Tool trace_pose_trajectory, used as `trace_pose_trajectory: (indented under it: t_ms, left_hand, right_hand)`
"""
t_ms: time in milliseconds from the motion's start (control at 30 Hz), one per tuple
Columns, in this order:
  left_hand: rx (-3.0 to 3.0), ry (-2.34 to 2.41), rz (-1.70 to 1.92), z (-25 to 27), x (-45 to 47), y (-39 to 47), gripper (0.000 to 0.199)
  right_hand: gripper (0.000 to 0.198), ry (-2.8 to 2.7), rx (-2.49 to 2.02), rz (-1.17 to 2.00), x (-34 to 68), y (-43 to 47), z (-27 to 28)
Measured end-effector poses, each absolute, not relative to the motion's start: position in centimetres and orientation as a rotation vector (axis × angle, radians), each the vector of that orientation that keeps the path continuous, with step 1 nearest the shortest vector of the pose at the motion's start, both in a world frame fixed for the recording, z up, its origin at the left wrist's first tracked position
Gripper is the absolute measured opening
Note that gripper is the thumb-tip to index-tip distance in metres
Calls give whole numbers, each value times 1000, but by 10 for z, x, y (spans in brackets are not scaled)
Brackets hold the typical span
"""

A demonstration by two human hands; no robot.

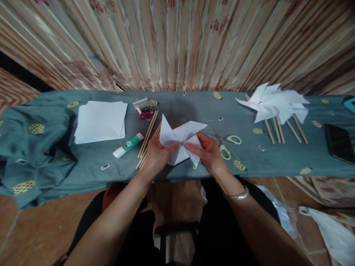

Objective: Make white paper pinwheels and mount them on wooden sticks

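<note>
A white paper pinwheel (173, 136) is held over the near edge of the table, its blades folded in to the centre. My left hand (159, 153) grips it from the left with the thumb pressed near the middle. On the other side my right hand (208, 149) pinches it, that thumb also close to the centre. The fingers beneath the paper are hidden. Wooden sticks (148, 135) lie beside my left hand. Scissors with pale green handles (225, 142) rest open just past my right hand.
A stack of white paper (101, 120) lies at the left, with a glue tube (128, 145) near it. A small red and white box (143, 108) holds small metal pieces. Several finished pinwheels on sticks (274, 101) are piled at the right, near a dark phone (340, 142).
</note>
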State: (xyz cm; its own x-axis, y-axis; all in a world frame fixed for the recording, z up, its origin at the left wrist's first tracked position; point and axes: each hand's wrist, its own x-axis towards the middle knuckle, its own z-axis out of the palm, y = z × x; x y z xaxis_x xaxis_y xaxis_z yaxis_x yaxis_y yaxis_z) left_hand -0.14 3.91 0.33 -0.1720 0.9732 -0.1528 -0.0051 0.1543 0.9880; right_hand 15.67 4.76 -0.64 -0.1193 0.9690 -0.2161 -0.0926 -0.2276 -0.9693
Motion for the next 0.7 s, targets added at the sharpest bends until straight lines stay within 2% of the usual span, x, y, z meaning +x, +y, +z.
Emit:
trace_pose_trajectory:
  t_ms: [233, 700]
  left_hand:
    - [1033, 1454, 1188, 1, 0, 38, 20]
    - [1068, 1468, 1181, 1, 1, 36, 23]
  right_hand:
    - [46, -1097, -1265, 1429, 154, 49, -8]
    - [35, -1093, -1318, 1404, 151, 49, -10]
